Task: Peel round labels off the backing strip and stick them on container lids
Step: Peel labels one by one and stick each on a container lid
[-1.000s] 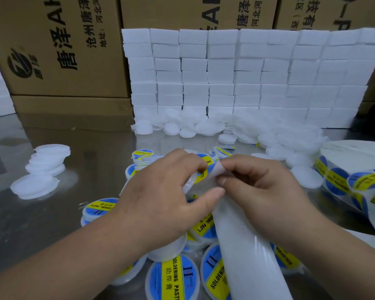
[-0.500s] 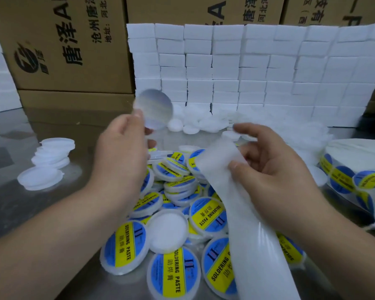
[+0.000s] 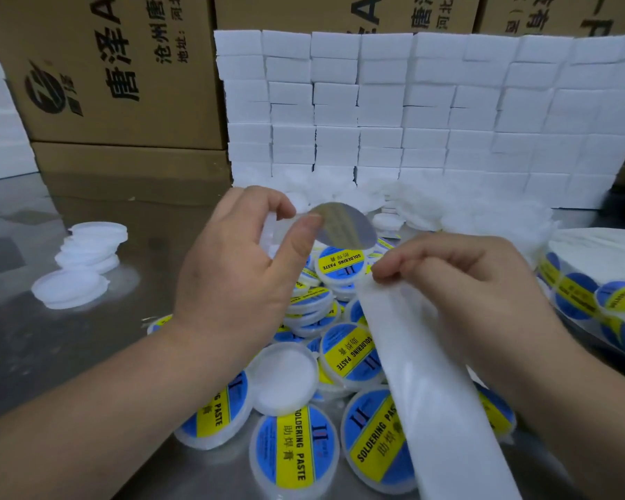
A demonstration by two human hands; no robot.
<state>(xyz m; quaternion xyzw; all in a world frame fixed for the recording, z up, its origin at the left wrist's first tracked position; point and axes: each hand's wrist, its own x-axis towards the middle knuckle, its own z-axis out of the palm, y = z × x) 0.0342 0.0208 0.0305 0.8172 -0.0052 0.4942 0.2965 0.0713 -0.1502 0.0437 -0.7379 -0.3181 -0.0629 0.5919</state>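
left hand (image 3: 228, 283) pinches round label (image 3: 347, 225) by its edge, grey back to camera; right hand (image 3: 477, 283) grips backing strip (image 3: 423, 373) top end, just right of label; bare lid (image 3: 282, 377) below left grip

The round paper label (image 3: 345, 225) shows a pale grey back with a faint yellow band coming through. The glossy paper backing strip (image 3: 423, 373) is plain white. The round plastic labelled lids (image 3: 293, 452) are white-rimmed and blue, with a yellow band and black lettering. The stacked foam blocks (image 3: 412, 102) are white. The cardboard boxes (image 3: 116, 66) are brown with black print.
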